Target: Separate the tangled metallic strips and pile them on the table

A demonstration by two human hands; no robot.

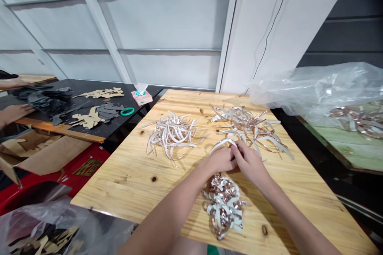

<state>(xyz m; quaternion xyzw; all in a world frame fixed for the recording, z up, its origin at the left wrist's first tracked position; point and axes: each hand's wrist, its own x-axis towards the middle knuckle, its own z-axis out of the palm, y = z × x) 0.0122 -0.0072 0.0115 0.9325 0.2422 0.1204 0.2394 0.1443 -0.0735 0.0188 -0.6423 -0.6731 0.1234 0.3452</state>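
Observation:
Over the wooden table, my left hand [223,158] and my right hand [249,160] meet with their fingers pinched together. Between them is a thin curved strip [223,142], white with a shiny rose-gold side, arching out to the left; its other end is hidden by my fingers. Just beyond my hands lies a loose pile of similar rose-gold and white strips [242,121]. A second pile of mostly white curved strips [175,131] is to the left. Below my wrists sits a heap of small crumpled rose-gold and white scraps [224,203].
A black table [89,83] on the left holds dark and tan cut pieces, a tissue box [142,96] and a green tape ring [127,111]. Another person's hands [18,112] work there. Cardboard box [44,155] and plastic bag [323,87] flank the wooden table [125,183].

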